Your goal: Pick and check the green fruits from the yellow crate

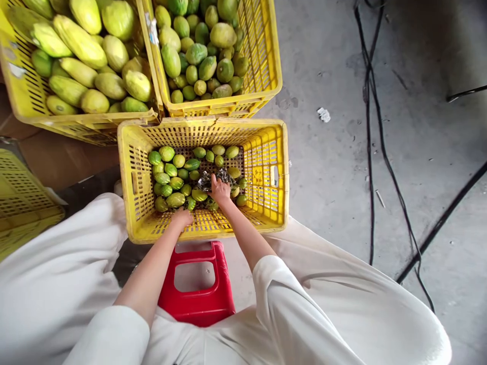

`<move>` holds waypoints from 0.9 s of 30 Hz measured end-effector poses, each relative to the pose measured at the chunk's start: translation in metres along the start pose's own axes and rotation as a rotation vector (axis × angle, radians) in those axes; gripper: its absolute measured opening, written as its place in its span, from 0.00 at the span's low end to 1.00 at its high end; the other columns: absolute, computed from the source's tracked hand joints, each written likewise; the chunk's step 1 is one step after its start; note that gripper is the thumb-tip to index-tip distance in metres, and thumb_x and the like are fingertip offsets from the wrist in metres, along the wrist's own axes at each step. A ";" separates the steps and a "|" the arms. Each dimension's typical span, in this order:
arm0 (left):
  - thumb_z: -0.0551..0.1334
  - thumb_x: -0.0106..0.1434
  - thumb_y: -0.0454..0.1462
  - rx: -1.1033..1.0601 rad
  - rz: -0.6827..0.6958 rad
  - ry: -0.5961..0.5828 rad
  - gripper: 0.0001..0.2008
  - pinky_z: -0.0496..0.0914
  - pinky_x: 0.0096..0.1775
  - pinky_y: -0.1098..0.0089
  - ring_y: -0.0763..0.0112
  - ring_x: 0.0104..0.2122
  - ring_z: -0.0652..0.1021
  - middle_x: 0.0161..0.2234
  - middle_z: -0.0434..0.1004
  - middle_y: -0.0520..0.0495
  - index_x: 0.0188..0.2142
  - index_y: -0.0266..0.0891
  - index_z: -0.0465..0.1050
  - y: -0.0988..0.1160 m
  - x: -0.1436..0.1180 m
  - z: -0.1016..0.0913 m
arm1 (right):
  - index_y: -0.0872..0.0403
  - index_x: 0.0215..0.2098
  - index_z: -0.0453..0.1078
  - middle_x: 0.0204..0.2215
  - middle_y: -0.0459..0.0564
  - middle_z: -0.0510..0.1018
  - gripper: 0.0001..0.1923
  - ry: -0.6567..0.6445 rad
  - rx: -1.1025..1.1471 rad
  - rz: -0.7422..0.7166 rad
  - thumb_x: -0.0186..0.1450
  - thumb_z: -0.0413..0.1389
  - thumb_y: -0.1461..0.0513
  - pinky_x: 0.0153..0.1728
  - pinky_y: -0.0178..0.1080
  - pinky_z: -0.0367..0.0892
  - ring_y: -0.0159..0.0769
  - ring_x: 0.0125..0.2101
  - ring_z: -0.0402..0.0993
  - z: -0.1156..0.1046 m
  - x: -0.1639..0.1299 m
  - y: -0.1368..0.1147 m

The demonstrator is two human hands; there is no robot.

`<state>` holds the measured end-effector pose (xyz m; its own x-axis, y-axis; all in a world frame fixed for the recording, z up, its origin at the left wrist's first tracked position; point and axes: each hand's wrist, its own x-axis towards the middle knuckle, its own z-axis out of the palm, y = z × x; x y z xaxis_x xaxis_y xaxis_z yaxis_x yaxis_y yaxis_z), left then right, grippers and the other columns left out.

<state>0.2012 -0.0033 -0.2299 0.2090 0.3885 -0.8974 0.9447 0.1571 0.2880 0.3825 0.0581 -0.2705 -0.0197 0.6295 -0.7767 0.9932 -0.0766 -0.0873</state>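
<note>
Both my hands reach down into a yellow plastic crate (pixel 266 172) that stands between my knees. Small green-yellow oval fruits (pixel 175 200) lie over its slatted bottom, mostly on the left side. My right hand (pixel 220 191) is closed on a crumpled, dark, shiny sheet (pixel 205 181) that looks like plastic film, among the fruits right of the middle. Near the crate's front wall, my left hand (pixel 182 218) is beside a green striped fruit (pixel 190 204). Its fingers point down and are mostly hidden, so I cannot tell whether they grip anything.
Two yellow crates adjoin at the back: the left crate (pixel 76 119) holds large pale-green fruits, the right crate (pixel 262 56) mid-sized ones. Another yellow crate (pixel 23 192) stands at far left. A red stool (pixel 190 304) is below me. Black cables (pixel 395 187) cross the concrete floor (pixel 327 167).
</note>
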 end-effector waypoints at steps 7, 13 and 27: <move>0.72 0.79 0.47 -0.002 -0.090 -0.038 0.24 0.83 0.61 0.45 0.50 0.62 0.84 0.68 0.80 0.37 0.69 0.42 0.78 -0.001 -0.002 -0.001 | 0.53 0.91 0.47 0.75 0.76 0.75 0.49 -0.024 0.041 0.099 0.79 0.65 0.57 0.73 0.55 0.72 0.58 0.64 0.86 0.009 0.005 0.002; 0.72 0.80 0.48 -0.058 -0.055 -0.085 0.25 0.80 0.66 0.41 0.47 0.66 0.82 0.71 0.78 0.36 0.70 0.42 0.78 0.000 -0.006 -0.010 | 0.55 0.90 0.50 0.68 0.75 0.81 0.46 -0.006 0.089 0.093 0.79 0.62 0.62 0.65 0.51 0.78 0.59 0.61 0.87 0.010 0.008 -0.001; 0.55 0.75 0.42 -0.150 0.044 -0.154 0.42 0.59 0.82 0.56 0.52 0.86 0.58 0.86 0.54 0.35 0.85 0.34 0.60 0.019 -0.012 0.002 | 0.54 0.87 0.54 0.68 0.71 0.84 0.56 -0.108 0.200 0.064 0.70 0.76 0.56 0.56 0.46 0.81 0.59 0.63 0.87 0.010 -0.021 0.016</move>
<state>0.2176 -0.0070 -0.2138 0.2962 0.2565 -0.9201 0.8879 0.2810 0.3641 0.3979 0.0359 -0.2618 0.0198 0.5330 -0.8459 0.9505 -0.2725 -0.1495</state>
